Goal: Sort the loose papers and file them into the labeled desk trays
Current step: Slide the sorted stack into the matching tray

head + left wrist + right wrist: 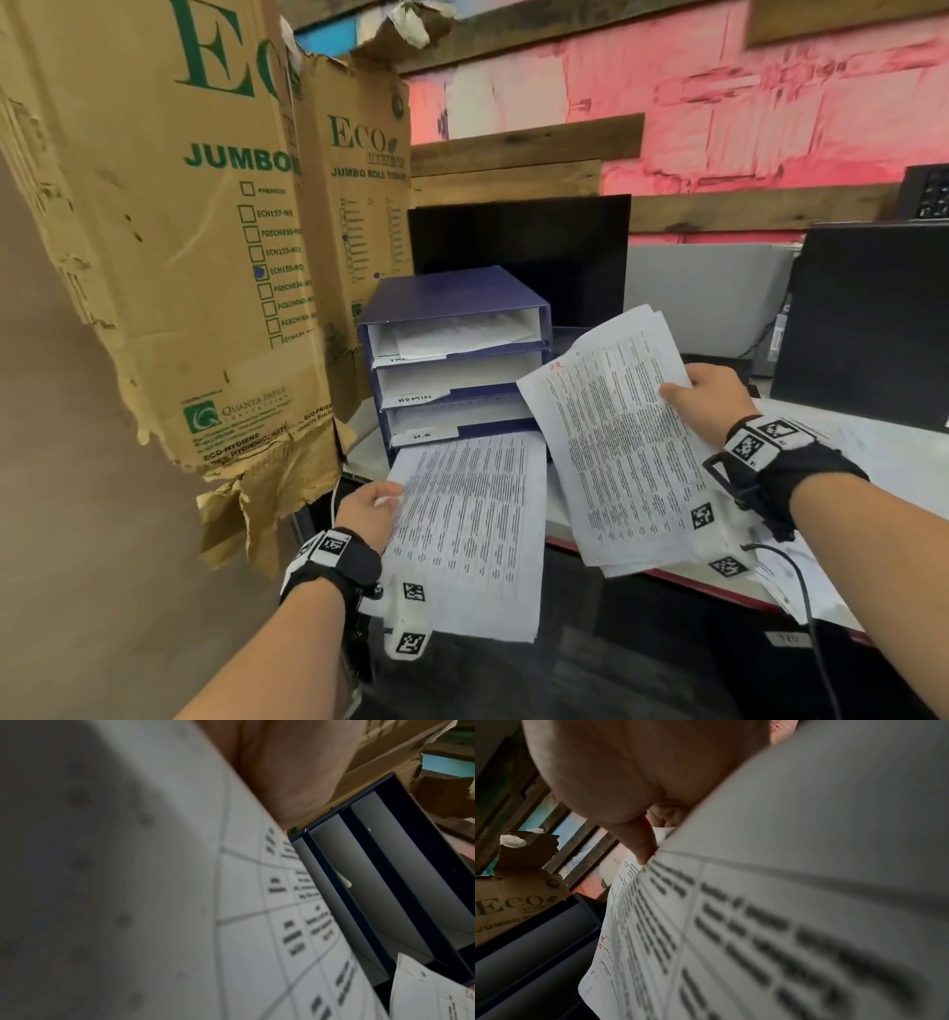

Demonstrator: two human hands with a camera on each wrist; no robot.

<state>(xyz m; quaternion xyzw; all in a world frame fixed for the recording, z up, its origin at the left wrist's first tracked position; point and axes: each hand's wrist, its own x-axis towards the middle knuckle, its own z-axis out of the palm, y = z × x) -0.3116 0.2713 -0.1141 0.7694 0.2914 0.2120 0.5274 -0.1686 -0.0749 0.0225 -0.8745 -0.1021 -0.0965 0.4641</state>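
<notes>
A dark blue three-tier tray unit (457,293) stands on the desk, with white labels on each tier's front. My left hand (367,511) pinches the left edge of a single printed sheet (472,529), whose far end sits at the mouth of the bottom tray (462,424). My right hand (711,401) grips a stack of printed papers (616,442) by its right edge, held up to the right of the trays. The top sheet carries a red handwritten mark (602,941). The top tray (452,334) holds some paper. The wrist views show the sheet (257,902) and the stack (782,923) close up, blurred.
Tall torn cardboard boxes (205,231) crowd the left, right beside the trays. A dark monitor (518,241) stands behind the trays and a black computer case (862,318) at the right. More papers (883,457) lie on the white desk under my right wrist.
</notes>
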